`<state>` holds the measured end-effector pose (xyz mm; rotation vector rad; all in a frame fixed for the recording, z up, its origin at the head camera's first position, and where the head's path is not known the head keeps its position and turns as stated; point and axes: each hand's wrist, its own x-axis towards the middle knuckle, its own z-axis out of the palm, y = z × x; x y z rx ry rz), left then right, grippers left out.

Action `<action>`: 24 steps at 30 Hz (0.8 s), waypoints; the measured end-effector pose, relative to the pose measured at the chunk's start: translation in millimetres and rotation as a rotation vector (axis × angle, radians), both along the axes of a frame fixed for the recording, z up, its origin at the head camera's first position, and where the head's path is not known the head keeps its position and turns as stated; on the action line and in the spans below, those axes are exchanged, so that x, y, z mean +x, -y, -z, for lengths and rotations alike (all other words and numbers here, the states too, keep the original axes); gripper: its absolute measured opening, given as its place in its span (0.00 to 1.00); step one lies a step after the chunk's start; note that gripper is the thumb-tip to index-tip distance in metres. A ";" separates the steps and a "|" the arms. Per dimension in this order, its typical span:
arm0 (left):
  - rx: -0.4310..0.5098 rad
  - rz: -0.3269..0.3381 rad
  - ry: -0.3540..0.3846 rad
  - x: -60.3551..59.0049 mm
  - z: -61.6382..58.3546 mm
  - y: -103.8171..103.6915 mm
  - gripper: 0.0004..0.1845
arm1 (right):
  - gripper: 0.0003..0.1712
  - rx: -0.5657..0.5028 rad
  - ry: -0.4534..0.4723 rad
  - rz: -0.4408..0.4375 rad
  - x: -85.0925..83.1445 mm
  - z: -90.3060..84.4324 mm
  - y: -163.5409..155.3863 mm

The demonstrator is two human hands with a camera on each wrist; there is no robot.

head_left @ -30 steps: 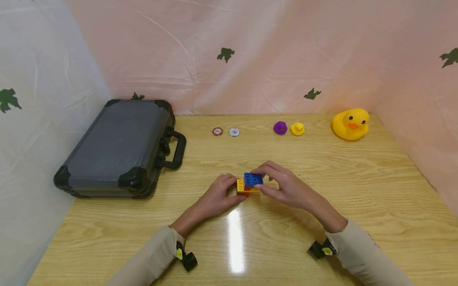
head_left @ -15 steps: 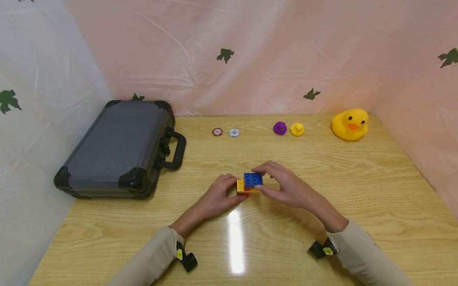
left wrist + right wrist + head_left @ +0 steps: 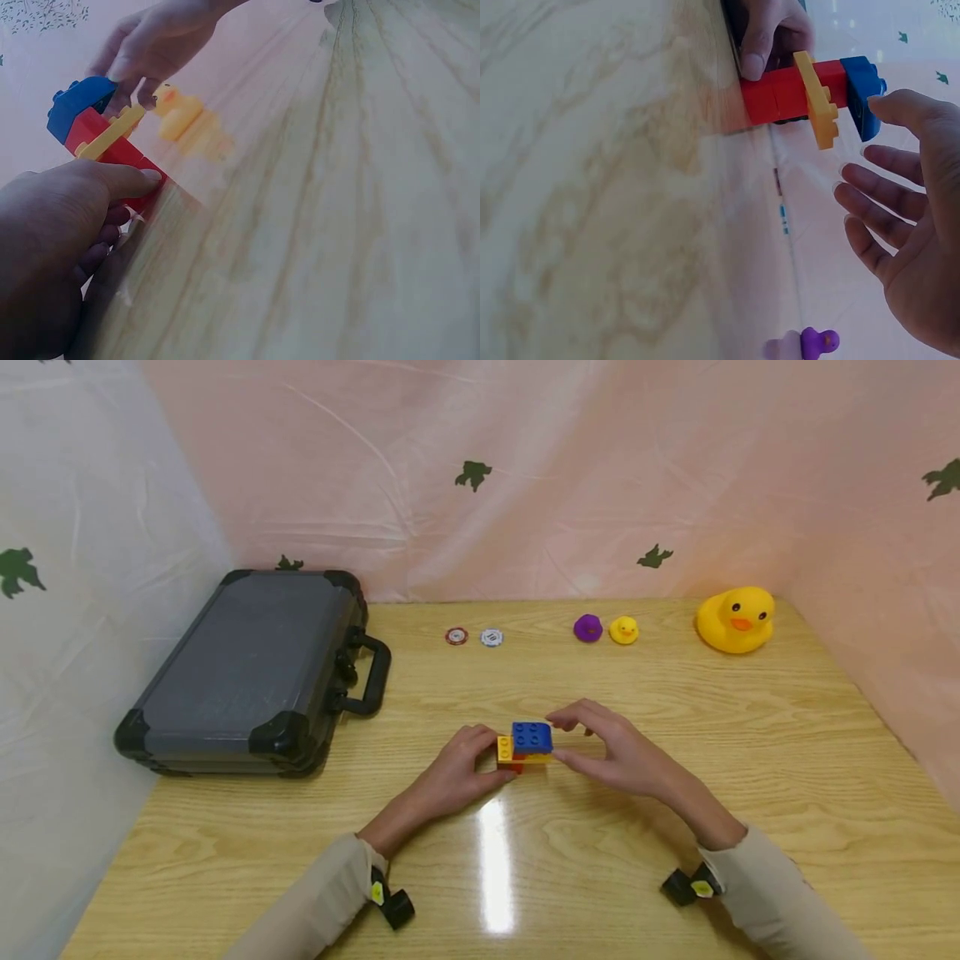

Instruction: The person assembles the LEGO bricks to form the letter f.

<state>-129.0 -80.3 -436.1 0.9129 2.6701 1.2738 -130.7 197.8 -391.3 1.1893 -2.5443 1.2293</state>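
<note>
A small stack of toy building bricks stands on the wooden table in front of me. Red bricks (image 3: pixel 769 96) form its base, a thin yellow plate (image 3: pixel 819 105) lies across them, and another red brick (image 3: pixel 829 81) sits above that. On top is a blue brick (image 3: pixel 532 737) with a curved end facing right. My left hand (image 3: pixel 453 772) grips the red base from the left, thumb in front. My right hand (image 3: pixel 618 752) is just right of the blue brick, fingers spread apart and nothing held; its thumb tip is right at the blue brick's edge.
A grey case (image 3: pixel 240 668) with black corners and handle lies at the left. Along the back are a red chip (image 3: pixel 456 636), a white chip (image 3: pixel 491 637), a purple duck (image 3: pixel 588 628), a small yellow duck (image 3: pixel 623 630) and a large yellow duck (image 3: pixel 737 621).
My right hand has let go of the blue brick and moved a little to the right. The brick stays on top of the stack. My left hand has kept its grip.
</note>
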 end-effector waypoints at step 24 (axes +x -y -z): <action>0.002 0.010 -0.017 -0.6 0.9 -0.3 0.18 | 0.18 0.019 0.142 0.007 -0.6 18.1 6.6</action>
